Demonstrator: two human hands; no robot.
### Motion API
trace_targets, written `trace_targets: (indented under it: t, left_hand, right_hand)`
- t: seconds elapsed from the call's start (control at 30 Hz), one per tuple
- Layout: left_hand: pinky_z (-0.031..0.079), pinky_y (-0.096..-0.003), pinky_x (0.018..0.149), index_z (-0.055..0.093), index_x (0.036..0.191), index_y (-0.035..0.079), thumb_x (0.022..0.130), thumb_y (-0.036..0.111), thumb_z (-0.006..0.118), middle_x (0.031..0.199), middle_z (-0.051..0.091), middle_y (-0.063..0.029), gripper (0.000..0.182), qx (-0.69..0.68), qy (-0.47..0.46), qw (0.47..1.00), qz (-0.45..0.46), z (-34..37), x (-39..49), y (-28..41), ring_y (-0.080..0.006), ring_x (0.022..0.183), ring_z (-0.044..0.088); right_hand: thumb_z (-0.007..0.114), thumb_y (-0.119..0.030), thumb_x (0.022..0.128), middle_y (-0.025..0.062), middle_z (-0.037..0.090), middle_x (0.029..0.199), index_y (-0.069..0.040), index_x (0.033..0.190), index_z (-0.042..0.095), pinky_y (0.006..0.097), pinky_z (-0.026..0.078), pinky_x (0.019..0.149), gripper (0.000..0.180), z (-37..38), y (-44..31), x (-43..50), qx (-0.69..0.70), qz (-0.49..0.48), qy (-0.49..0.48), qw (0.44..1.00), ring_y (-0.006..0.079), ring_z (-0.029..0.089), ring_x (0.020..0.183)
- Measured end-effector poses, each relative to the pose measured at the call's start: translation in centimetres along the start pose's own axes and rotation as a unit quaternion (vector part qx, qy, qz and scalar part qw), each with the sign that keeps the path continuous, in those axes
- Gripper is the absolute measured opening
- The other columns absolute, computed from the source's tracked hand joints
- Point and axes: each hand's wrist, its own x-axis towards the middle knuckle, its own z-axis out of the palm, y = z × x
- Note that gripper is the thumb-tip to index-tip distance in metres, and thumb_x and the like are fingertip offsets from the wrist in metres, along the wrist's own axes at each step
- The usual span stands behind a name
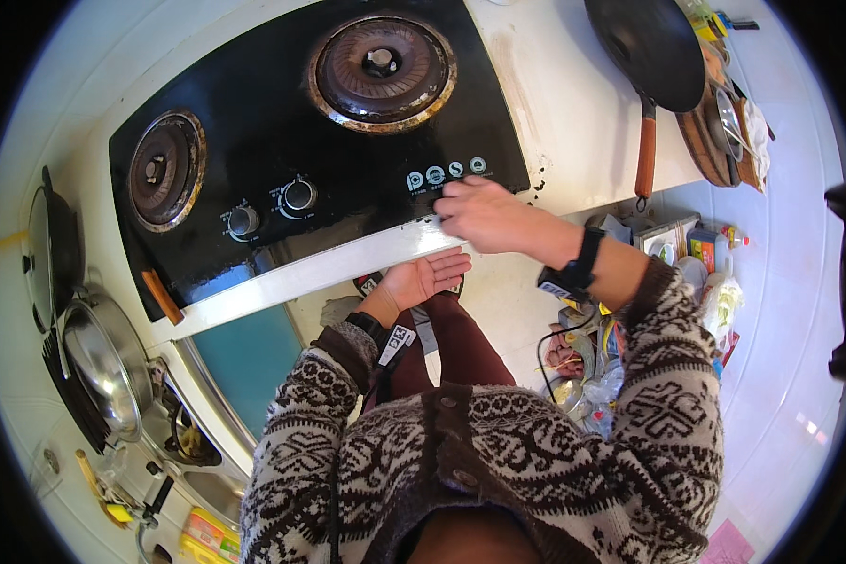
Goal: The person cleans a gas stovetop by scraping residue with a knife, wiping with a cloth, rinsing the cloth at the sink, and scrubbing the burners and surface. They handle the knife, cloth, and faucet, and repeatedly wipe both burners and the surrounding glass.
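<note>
My left hand (428, 273) is held palm up just below the front edge of the white counter (338, 261), its fingers extended and nothing visible on the palm. Above it, my right hand (485, 215) rests with curled fingers at the front right edge of the black glass gas cooktop (366, 169). Whether anything is pinched in those fingers is hidden. Small black crumbs (540, 180) lie on the counter by the cooktop's right corner, and a few dark specks show along the edge beside my right hand. Both wrists wear black straps.
Two burners (383, 70) and control knobs (299, 194) are on the cooktop. A wooden handle (161, 296) juts over its front left edge. A black wok (648, 49) stands at right, near wooden boards (705, 137). Steel basin (106, 359) and sink (208, 486) are left. Bottles and bags crowd the right floor.
</note>
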Motion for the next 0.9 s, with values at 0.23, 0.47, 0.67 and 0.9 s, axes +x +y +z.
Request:
trace_targets:
  t: [0.23, 0.47, 0.67, 0.9]
  left_hand:
    - [0.041, -0.0434, 0.108, 0.042, 0.139, -0.006, 0.103, 0.045, 0.027, 0.141, 0.048, -0.023, 0.064, 0.017, -0.018, 0.999, 0.044, 3.7, 8.3, -2.8, -0.0319, 0.131, 0.048]
    - [0.041, -0.0446, 0.108, 0.041, 0.14, -0.005, 0.101, 0.049, 0.029, 0.141, 0.048, -0.0214, 0.068, -0.026, 0.043, 0.998, 0.039, 5.4, 9.4, -4.6, -0.0322, 0.131, 0.048]
    - [0.041, -0.0444, 0.108, 0.041, 0.14, -0.004, 0.101, 0.051, 0.029, 0.142, 0.048, -0.0212, 0.068, 0.04, 0.074, 0.995, 0.052, 5.9, 11.6, -5.1, -0.032, 0.132, 0.047]
    - [0.04, -0.0424, 0.109, 0.039, 0.141, -0.006, 0.102, 0.048, 0.026, 0.145, 0.045, -0.0217, 0.068, 0.023, -0.031, 0.999, 0.03, 6.9, 14.7, -5.3, -0.0314, 0.134, 0.045]
  right_hand:
    - [0.067, -0.011, 0.065, -0.0015, 0.057, 0.077, -0.014, 0.069, 0.065, 0.0347, 0.048, 0.07, 0.005, -4.2, 7.1, -7.2, 0.11, 0.052, 0.079, 0.989, 0.0215, 0.057, 0.086]
    - [0.064, -0.016, 0.07, -0.0004, 0.053, 0.078, -0.013, 0.073, 0.062, 0.0342, 0.046, 0.069, 0.005, 0.5, -0.3, 1.5, 0.006, -0.09, 0.191, 0.977, 0.019, 0.054, 0.084]
    - [0.06, -0.021, 0.071, 0.0001, 0.053, 0.075, -0.014, 0.068, 0.061, 0.0329, 0.043, 0.062, 0.007, 0.6, 3.1, -2.6, -0.151, -0.027, 0.22, 0.963, 0.0184, 0.051, 0.081]
    - [0.064, -0.01, 0.075, 0.0066, 0.061, 0.085, -0.01, 0.084, 0.071, 0.0345, 0.052, 0.073, 0.01, -2.4, 10.4, -12.1, -0.017, 0.197, 0.12, 0.973, 0.0238, 0.062, 0.087]
